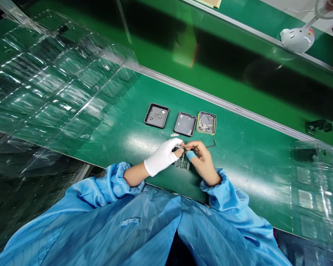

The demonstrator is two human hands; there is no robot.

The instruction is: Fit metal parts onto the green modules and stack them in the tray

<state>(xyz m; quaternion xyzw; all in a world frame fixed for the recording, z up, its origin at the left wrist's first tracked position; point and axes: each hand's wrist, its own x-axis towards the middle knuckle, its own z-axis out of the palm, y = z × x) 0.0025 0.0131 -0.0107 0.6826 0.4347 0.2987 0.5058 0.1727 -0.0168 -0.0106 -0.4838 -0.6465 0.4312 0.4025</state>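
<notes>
Part (185,149), small and dark, sits over the counter (244,151) between left hand (164,155) and right hand (203,160), both hands' fingers (196,144) clamped on it; I judge it light, stiff, best held by edges.

Bare green desk (246,159) leaves sideways passage from the hands (204,162) at mid-frame toward the clear plastic trays (308,184) at lower right, with an L-shaped key (214,142) lying near the start. Just above the hands, 3 small trays (184,124) obstruct; clear plastic packaging (80,85) blocks the upper left, with a desk strip between.
</notes>
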